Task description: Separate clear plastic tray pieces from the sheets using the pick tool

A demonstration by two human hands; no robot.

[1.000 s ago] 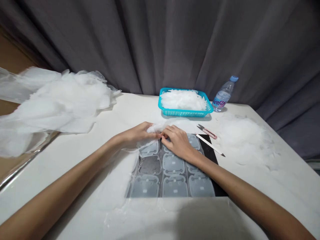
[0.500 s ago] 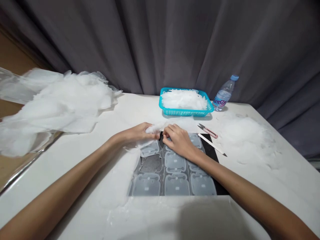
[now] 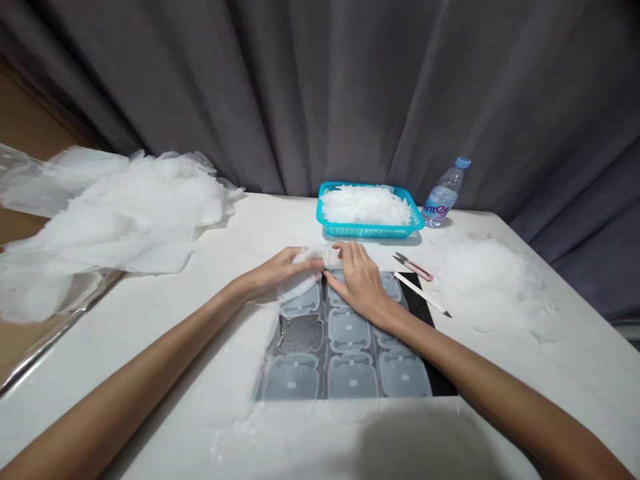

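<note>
A translucent sheet of rounded die-cut shapes (image 3: 350, 347) lies on a black mat (image 3: 423, 303) on the white table (image 3: 150, 313). My left hand (image 3: 280, 270) is closed, pinching thin white film (image 3: 307, 260) at the sheet's far edge. My right hand (image 3: 357, 280) rests on the sheet right beside it, fingers curled and pinching the same film where both hands meet. One cell in the left column looks darker, its piece gone.
A turquoise basket (image 3: 370, 230) full of white pieces stands at the back, a water bottle (image 3: 443, 197) to its right. Pink snips (image 3: 413, 265) and a white stick (image 3: 420, 293) lie right of the mat. White film piles (image 3: 115, 213) sit left, another pile (image 3: 485, 280) right. Grey curtain behind.
My right hand has shifted slightly up toward the sheet's far edge, and the film between my hands has pulled a little further off. The view has tipped slightly.
</note>
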